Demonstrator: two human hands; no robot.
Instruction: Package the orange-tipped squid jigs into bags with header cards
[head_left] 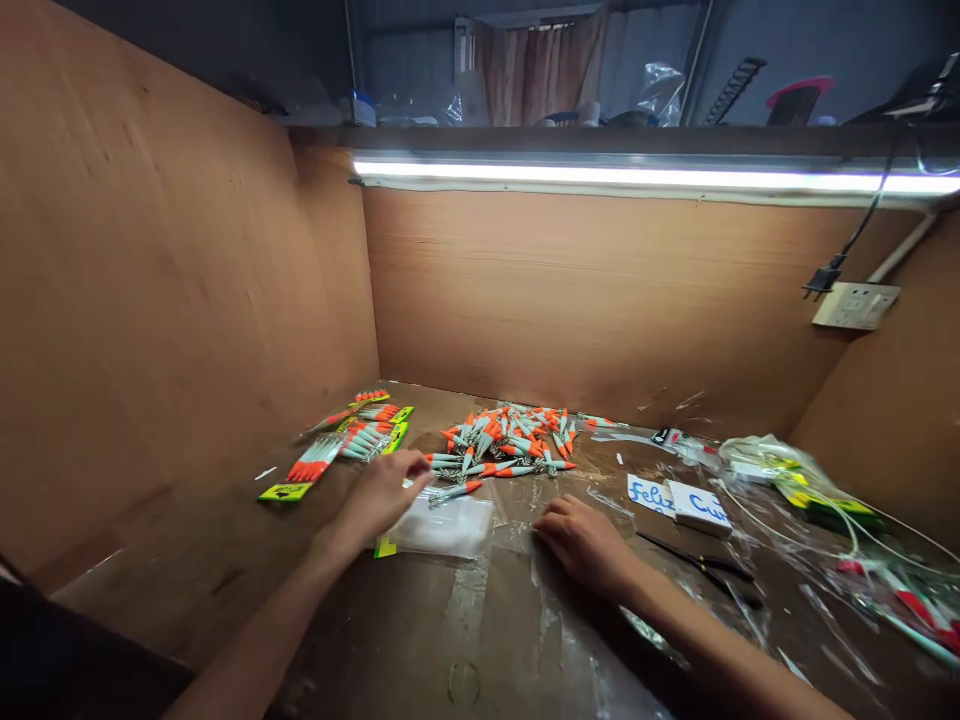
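Observation:
A heap of small orange-and-grey fishing lures (510, 445) lies at the back middle of the brown work surface. My left hand (382, 495) reaches toward the heap's left edge, fingers curled, its fingertips close to a loose lure (456, 490). Below that hand lies a clear plastic bag (442, 527) with a yellow-green header card. My right hand (581, 545) rests palm down on the surface to the right of the bag, fingers bent; nothing shows in it. Filled packets of lures (352, 440) with yellow cards lie fanned out at the left.
Wooden walls enclose the bench on three sides, with a lit tube lamp (645, 178) overhead. A white card with blue writing (679, 500), black scissors (705, 567), crumpled plastic bags and white cords (810, 490) crowd the right. A wall socket (855, 305) sits on the right wall.

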